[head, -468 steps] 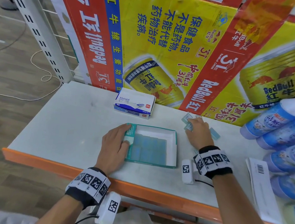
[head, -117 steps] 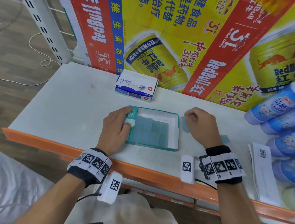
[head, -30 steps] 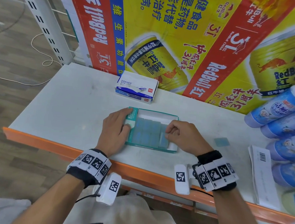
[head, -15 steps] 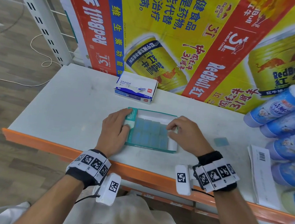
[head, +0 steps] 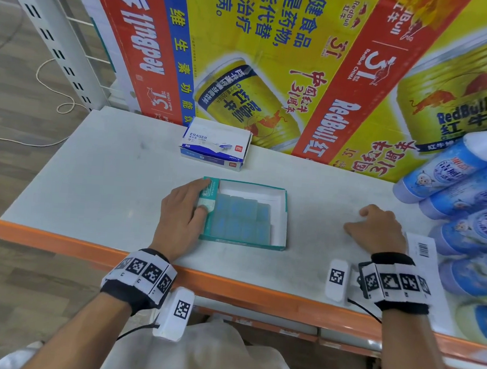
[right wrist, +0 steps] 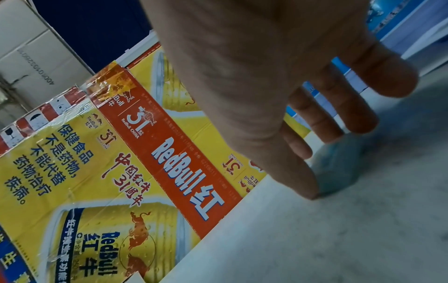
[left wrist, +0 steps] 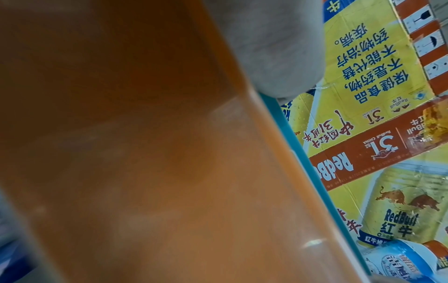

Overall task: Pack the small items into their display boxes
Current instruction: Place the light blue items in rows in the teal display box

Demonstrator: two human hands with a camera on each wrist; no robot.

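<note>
The teal display box [head: 285, 213] lies open at the table's middle, with several pale blue erasers [head: 241, 219] laid flat in its left part and white floor bare on the right. My left hand [head: 203, 195] rests against its left side, the thumb pressing the side flap down. The box's teal edge [left wrist: 315, 172] shows in the left wrist view. My right hand [head: 358, 222] is on the table well right of the box. A loose blue eraser [right wrist: 339, 168] lies flat under it, between the thumb and the outstretched fingers [right wrist: 358, 118].
A closed white and blue eraser carton [head: 215, 144] stands behind the box. Red Bull cardboard [head: 275, 56] walls the back. Blue bottles [head: 469, 184] and a barcoded sheet [head: 423, 251] crowd the right. The table's orange front edge [head: 228, 288] is near my wrists.
My right hand has left the display box and moved right, down onto the loose eraser on the table. The left hand has stayed on the box's flap.
</note>
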